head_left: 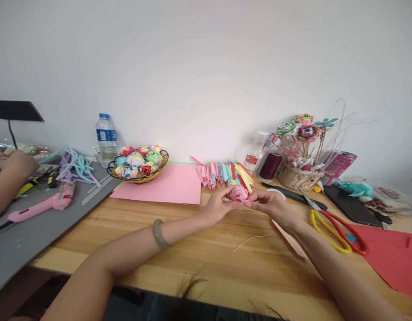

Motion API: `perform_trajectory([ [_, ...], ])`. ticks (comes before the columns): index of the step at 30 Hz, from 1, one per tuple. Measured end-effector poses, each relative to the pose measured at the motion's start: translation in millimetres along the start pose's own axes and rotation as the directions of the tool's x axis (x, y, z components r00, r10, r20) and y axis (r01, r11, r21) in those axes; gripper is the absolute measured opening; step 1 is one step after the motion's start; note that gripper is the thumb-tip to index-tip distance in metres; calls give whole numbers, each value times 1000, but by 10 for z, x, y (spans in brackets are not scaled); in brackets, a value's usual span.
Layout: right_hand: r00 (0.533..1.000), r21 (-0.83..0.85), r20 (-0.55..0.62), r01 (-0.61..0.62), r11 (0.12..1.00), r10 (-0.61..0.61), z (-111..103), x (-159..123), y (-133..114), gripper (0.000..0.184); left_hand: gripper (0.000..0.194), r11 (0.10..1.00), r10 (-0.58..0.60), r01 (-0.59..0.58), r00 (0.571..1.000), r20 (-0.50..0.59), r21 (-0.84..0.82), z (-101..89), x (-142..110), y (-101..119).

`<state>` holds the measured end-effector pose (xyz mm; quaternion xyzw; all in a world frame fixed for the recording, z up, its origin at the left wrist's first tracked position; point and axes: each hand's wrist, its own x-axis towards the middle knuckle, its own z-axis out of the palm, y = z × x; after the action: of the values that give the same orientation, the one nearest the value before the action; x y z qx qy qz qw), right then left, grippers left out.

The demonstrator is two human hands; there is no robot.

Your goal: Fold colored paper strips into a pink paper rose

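Observation:
Between my two hands, just above the wooden table [206,249], is a pink paper flower [239,193]. My left hand [219,206] grips it from the left, fingers closed. From the right, my right hand [271,206] pinches its edge between thumb and fingers. Behind the flower stands a row of folded paper strips [219,174] in pink, blue, red and yellow. A thin pale string [250,239] lies on the wood below my hands. Beside my right forearm rest scissors [329,225] with one yellow and one red handle, blades pointing away.
A basket [139,178] of paper flowers sits on pink paper [179,189]. A water bottle [106,140], thread spool [270,166], flower pot [301,178] and phone [351,205] stand or lie around. Red paper [393,258] lies right. On the left, a co-worker's hand [20,165] is near a pink glue gun [42,208].

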<state>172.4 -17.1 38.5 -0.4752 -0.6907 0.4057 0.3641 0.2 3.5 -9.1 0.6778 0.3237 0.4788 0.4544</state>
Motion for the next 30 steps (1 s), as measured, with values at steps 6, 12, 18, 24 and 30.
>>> perform_trajectory([
  [6, 1000, -14, 14, -11, 1000, 11, 29, 14, 47, 38, 52, 999, -38, 38, 999, 23, -9, 5, -5, 32],
  [12, 1000, -32, 5, 2, 1000, -2, 5, 9, 32, 42, 50, 999, -39, 39, 999, -7, -10, 1, 6, 17],
  [18, 1000, -50, -18, 4, 999, -5, 26, 21, 40, 38, 52, 998, -67, 67, 998, 16, -7, -5, -2, 39],
  [24, 1000, -32, 2, 4, 999, -3, 67, 38, 59, 39, 54, 997, -47, 49, 998, 34, -59, 0, 9, -19],
  [30, 1000, -78, -16, -8, 997, 7, 73, 27, 35, 43, 52, 997, -41, 42, 999, 25, -64, 10, 19, -23],
])
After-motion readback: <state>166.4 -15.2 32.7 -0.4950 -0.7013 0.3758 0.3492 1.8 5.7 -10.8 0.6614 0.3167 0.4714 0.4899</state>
